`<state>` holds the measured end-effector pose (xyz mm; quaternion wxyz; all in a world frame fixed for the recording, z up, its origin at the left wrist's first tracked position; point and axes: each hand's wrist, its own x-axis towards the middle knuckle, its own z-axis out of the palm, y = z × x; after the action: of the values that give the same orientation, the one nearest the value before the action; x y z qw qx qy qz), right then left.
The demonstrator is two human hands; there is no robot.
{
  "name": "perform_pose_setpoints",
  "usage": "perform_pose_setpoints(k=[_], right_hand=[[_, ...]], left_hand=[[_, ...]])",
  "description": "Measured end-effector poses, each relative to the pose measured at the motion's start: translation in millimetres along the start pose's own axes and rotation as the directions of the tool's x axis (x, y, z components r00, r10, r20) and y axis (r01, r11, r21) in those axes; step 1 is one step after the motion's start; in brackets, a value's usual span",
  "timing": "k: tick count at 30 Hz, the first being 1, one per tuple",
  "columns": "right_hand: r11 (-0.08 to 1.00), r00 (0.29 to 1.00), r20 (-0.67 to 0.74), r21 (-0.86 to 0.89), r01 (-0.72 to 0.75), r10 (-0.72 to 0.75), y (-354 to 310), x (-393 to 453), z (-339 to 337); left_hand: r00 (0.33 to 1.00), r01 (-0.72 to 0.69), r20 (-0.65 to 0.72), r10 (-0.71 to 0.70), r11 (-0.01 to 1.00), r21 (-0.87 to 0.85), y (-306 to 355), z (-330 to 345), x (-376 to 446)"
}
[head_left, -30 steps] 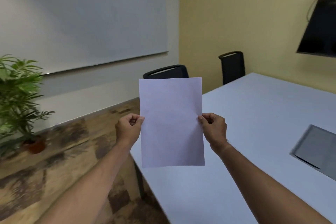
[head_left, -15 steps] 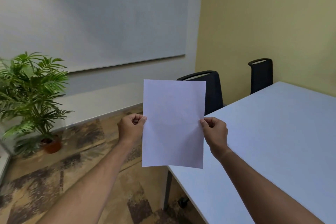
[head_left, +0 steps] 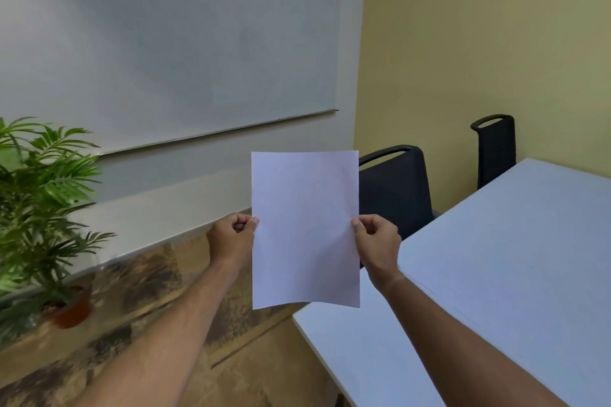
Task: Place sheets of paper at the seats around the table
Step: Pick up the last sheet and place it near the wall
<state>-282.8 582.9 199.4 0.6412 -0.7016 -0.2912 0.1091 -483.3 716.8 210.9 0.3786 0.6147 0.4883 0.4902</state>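
A blank white sheet of paper [head_left: 305, 228] hangs upright in the air in front of me. My left hand [head_left: 231, 236] pinches its left edge and my right hand [head_left: 377, 239] pinches its right edge, both at mid height. The sheet is over the near left corner of the long white table [head_left: 496, 274], which runs away to the right. Behind the sheet a black chair [head_left: 396, 188] stands at the table's end. A second black chair [head_left: 496, 149] stands further back against the yellow wall.
A potted palm [head_left: 39, 208] stands on the patterned floor at the left. A large whiteboard [head_left: 165, 43] covers the wall ahead. The yellow wall [head_left: 479, 43] closes the right side behind the chairs.
The view has swung left: the table and chairs have shifted to the right of the frame and the plant has come further in. Both hands keep the same hold on the sheet.
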Motion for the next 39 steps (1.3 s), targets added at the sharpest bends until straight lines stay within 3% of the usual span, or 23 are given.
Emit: perform_pose_setpoints(k=[9, 16, 26, 34, 39], right_hand=[[1.000, 0.999, -0.048, -0.013, -0.009, 0.008, -5, 90, 85], [0.997, 0.979, -0.202, -0.066, -0.038, 0.024, 8, 165, 138], [0.990, 0.883, -0.465, -0.075, -0.117, 0.069, 12, 273, 199], [0.992, 0.831, -0.554, -0.077, -0.103, 0.044, 12, 348, 201], [0.992, 0.774, -0.632, -0.069, -0.104, 0.037, 34, 431, 189]], left_hand=[[0.998, -0.002, 0.064, 0.003, 1.000, -0.019, -11, 51, 138], [0.978, -0.041, 0.202, 0.050, 0.998, -0.047, -27, 112, 246], [0.917, -0.112, 0.376, 0.133, 0.991, -0.079, -18, 204, 394], [0.890, -0.116, 0.424, 0.167, 0.983, -0.144, -3, 278, 455], [0.854, -0.125, 0.475, 0.213, 0.970, -0.209, 12, 374, 497]])
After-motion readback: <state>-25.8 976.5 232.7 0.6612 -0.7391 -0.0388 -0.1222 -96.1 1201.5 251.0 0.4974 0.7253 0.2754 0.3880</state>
